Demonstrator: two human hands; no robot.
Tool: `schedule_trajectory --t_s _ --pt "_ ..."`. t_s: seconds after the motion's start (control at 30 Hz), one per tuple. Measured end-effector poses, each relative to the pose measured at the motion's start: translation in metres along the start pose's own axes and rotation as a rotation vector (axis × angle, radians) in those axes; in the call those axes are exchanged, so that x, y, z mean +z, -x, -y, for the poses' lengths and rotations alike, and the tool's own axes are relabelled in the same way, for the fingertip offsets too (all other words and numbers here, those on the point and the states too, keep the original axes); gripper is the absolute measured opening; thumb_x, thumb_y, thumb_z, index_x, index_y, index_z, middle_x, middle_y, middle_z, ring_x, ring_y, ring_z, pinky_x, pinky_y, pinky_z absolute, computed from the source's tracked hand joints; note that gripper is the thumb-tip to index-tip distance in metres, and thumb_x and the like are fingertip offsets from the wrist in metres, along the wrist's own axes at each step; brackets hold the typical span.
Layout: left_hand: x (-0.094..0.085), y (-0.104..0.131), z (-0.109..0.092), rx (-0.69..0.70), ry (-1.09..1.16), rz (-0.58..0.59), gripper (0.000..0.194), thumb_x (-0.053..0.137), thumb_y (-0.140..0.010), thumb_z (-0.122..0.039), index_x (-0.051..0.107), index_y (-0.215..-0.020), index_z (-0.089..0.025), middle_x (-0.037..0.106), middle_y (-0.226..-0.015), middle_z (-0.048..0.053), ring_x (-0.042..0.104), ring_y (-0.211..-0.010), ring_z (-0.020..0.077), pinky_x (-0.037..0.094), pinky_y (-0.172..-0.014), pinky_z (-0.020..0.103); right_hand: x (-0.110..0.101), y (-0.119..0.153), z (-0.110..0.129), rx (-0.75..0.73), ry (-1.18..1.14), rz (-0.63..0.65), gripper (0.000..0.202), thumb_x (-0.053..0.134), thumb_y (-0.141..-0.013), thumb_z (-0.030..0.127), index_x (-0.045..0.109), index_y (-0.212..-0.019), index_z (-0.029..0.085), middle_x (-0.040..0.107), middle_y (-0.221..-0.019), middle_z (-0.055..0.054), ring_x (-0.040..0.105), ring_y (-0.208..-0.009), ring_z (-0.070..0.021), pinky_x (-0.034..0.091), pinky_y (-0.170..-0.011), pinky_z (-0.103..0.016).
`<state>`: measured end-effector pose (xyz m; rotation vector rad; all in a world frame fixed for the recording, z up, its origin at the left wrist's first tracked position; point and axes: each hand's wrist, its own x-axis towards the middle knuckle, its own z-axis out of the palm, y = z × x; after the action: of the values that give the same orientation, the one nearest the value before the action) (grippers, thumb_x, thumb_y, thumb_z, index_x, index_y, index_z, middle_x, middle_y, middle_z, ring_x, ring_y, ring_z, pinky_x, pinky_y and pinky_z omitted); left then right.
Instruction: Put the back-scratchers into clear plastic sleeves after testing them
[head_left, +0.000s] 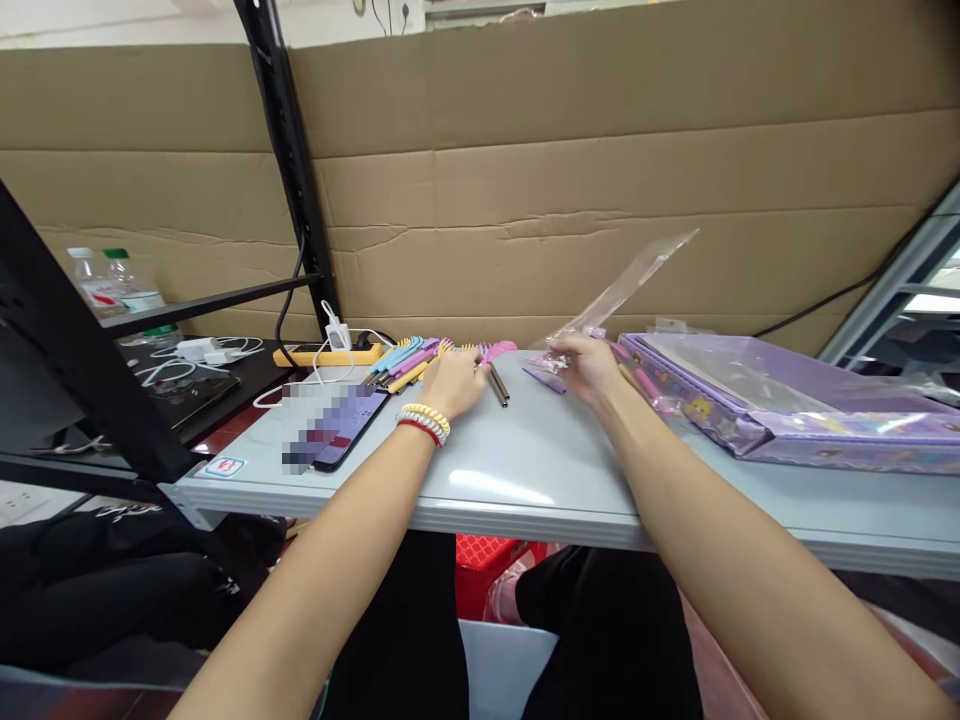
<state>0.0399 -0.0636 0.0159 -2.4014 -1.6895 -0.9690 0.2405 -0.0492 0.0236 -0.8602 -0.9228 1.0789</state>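
My left hand point(456, 382), with bracelets at its wrist, has its fingers closed around pink-topped sticks point(499, 350) at the back of the table. Two brownish metallic ends show below the fingers; their exact kind is unclear. Left of this hand lies a row of blue, purple and yellow sticks point(409, 362) with curved tops and metallic ends. My right hand point(587, 366) pinches a clear plastic bag point(626, 285), which slants up to the right. Under the bag, beside the right fingers, a small purple piece point(546, 378) lies on the table.
A purple box point(757, 440) with clear plastic on it occupies the right side. At left are a phone point(349, 430), a yellow power strip point(300, 355) and a white charger point(337, 335). Black shelf posts point(289, 140) rise there. Cardboard point(480, 200) stands behind the grey table point(510, 465).
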Motion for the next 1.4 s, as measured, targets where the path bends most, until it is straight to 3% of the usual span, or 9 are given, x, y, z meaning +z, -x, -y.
schedule_trajectory --t_s 0.17,0.37,0.47,0.6,0.7,0.9,1.1,1.23,1.4 --pt "-0.003 -0.001 -0.003 -0.100 0.035 -0.036 0.029 0.037 -0.093 -0.031 0.058 -0.106 -0.015 0.068 -0.095 0.017 0.063 -0.090 0.0279 0.043 -0.076 0.035 0.000 -0.005 -0.003 -0.055 -0.083 -0.025 0.019 0.050 -0.051 0.003 0.048 -0.062 0.018 0.062 -0.082 -0.004 0.061 -0.075 -0.0134 0.053 -0.062 -0.024" --pt "0.001 0.001 -0.007 -0.001 0.000 -0.030 0.025 0.038 -0.092 -0.031 0.058 -0.098 -0.017 0.068 -0.092 0.014 0.063 -0.089 0.0268 0.042 -0.075 0.034 -0.003 -0.002 0.003 -0.011 -0.107 0.000 0.017 0.061 -0.060 0.015 0.044 -0.062 0.019 0.055 -0.062 0.003 0.037 -0.041 -0.0056 0.028 -0.033 -0.019" --pt "0.003 0.001 -0.006 0.010 -0.010 -0.021 0.023 0.040 -0.092 -0.032 0.058 -0.096 -0.018 0.068 -0.089 0.012 0.063 -0.085 0.0251 0.042 -0.074 0.033 -0.004 -0.003 0.004 0.028 -0.118 -0.045 0.018 0.062 -0.068 0.028 0.046 -0.064 0.020 0.055 -0.057 0.002 0.041 -0.041 -0.0073 0.032 -0.035 -0.020" --pt "0.005 0.001 -0.005 0.102 0.024 -0.018 0.023 0.041 -0.092 -0.034 0.059 -0.095 -0.019 0.068 -0.086 0.009 0.063 -0.083 0.0237 0.041 -0.072 0.031 -0.001 -0.006 -0.002 -0.031 -0.097 -0.162 0.032 0.062 -0.054 0.002 0.048 -0.076 0.021 0.055 -0.056 0.006 0.048 -0.045 -0.0081 0.040 -0.041 -0.019" --pt "0.005 0.002 -0.006 0.190 0.036 -0.006 0.024 0.042 -0.092 -0.035 0.061 -0.095 -0.020 0.068 -0.084 0.007 0.063 -0.082 0.0218 0.041 -0.072 0.029 0.001 -0.010 -0.007 -0.075 -0.125 -0.208 0.042 0.062 -0.051 -0.003 0.048 -0.082 0.021 0.060 -0.063 0.006 0.058 -0.055 -0.0120 0.050 -0.049 -0.025" --pt "0.004 0.007 -0.013 0.285 0.012 0.086 0.020 0.051 -0.088 -0.031 0.065 -0.096 -0.020 0.071 -0.086 0.005 0.064 -0.082 0.0194 0.043 -0.071 0.027 0.004 -0.013 -0.007 -0.035 -0.307 -0.131 0.025 0.055 -0.060 -0.004 0.047 -0.069 0.018 0.058 -0.058 0.004 0.060 -0.057 -0.0122 0.057 -0.059 -0.030" --pt "0.006 0.006 -0.015 0.193 -0.057 0.022 0.021 0.051 -0.087 -0.033 0.067 -0.094 -0.021 0.071 -0.086 0.006 0.064 -0.084 0.0213 0.044 -0.070 0.030 0.008 -0.006 -0.009 -0.036 -0.331 0.113 0.022 0.058 -0.066 0.001 0.047 -0.070 0.019 0.066 -0.070 0.000 0.067 -0.071 -0.0170 0.058 -0.062 -0.032" --pt "0.006 0.005 -0.013 0.138 -0.064 -0.003 0.021 0.051 -0.088 -0.034 0.067 -0.094 -0.022 0.071 -0.088 0.006 0.064 -0.085 0.0205 0.044 -0.073 0.030 0.007 -0.004 -0.008 0.012 -0.286 0.187 0.019 0.058 -0.071 0.004 0.054 -0.081 0.020 0.070 -0.079 -0.003 0.069 -0.080 -0.0191 0.058 -0.063 -0.032" --pt "0.005 0.006 -0.014 0.101 -0.067 -0.030 0.021 0.053 -0.088 -0.036 0.068 -0.094 -0.023 0.071 -0.088 0.006 0.064 -0.085 0.0210 0.043 -0.072 0.030 0.006 -0.006 -0.006 0.064 -0.244 0.188 0.010 0.051 -0.078 0.009 0.057 -0.077 0.018 0.070 -0.073 -0.005 0.068 -0.070 -0.0184 0.058 -0.066 -0.036"
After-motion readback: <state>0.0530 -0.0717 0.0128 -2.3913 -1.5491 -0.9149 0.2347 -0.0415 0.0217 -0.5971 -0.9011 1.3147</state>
